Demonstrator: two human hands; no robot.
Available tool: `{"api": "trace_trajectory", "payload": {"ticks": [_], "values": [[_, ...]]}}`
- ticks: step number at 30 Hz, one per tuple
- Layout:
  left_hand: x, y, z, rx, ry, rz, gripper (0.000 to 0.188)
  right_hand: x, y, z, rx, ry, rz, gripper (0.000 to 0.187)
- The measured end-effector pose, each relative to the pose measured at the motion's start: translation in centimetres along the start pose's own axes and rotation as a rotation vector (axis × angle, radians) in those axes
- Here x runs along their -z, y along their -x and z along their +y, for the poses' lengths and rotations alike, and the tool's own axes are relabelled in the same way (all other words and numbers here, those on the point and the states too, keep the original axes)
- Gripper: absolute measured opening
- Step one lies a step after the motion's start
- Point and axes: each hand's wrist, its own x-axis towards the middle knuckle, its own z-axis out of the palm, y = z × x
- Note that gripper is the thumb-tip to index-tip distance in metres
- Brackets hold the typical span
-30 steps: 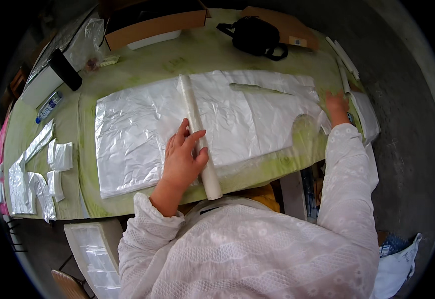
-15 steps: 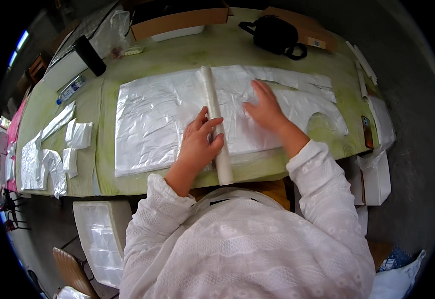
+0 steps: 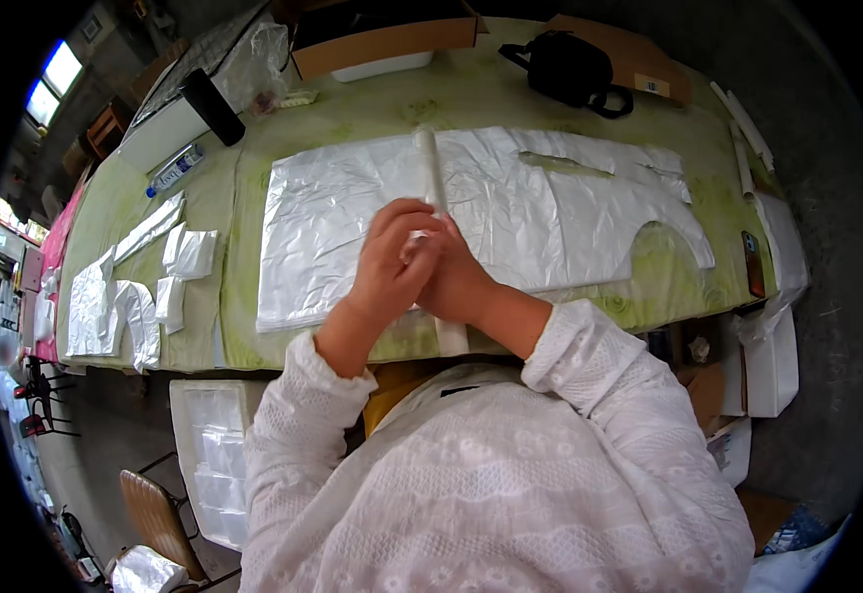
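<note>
A large stack of clear, crinkled plastic sheets (image 3: 328,212) lies flat on the table. Near its right end it has a slit and an arch-shaped cutout. Across the sheets, running away from my body, rests a long pale roll (image 3: 429,163), its near end sticking out past the table's front edge. Over the middle of the roll, my left hand (image 3: 389,262) and my right hand (image 3: 456,277) meet, fingers curled against each other. A small whitish glint shows between the fingers, too unclear to name. My hands hide the roll's middle.
Smaller folded plastic pieces (image 3: 95,306) lie at the left, below a water bottle (image 3: 174,170) and a black cylinder (image 3: 211,107). A cardboard box (image 3: 387,44) and a black bag (image 3: 570,69) stand at the back. A phone (image 3: 752,262) sits by the right edge.
My right hand has come left from above the sheets to join my left hand over the roll. My left hand's spread fingers have curled in. The view has shifted slightly.
</note>
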Motion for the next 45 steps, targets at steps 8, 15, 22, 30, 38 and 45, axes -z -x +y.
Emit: {"api": "trace_trajectory", "payload": {"ticks": [8,15,22,30,38,45], "values": [[2.4,-1.0,-5.5,0.103,0.152,-0.608,0.031,-0.5,2.8,0.0,0.195,-0.324,0.283,0.027],[4.0,3.0,-8.3,0.573,0.828,-0.107,0.029,-2.2,2.0,-3.1,0.327,-0.331,0.186,0.014],[7.8,2.5,-4.7,0.237,-0.235,-0.564,0.03,-2.6,-0.8,-5.3,0.316,-0.602,-0.011,0.013],[8.7,3.3,-0.9,0.241,-0.661,-0.289,0.044,-2.6,7.1,-4.5,0.381,-0.607,0.169,0.024],[14.0,5.5,-5.2,0.66,-0.889,-0.199,0.072,-2.1,8.5,-3.6,0.297,-0.635,0.188,0.022],[12.2,5.0,-4.8,0.867,-1.148,-0.249,0.09,-2.5,8.2,-3.2,0.354,-0.563,0.228,0.02]]}}
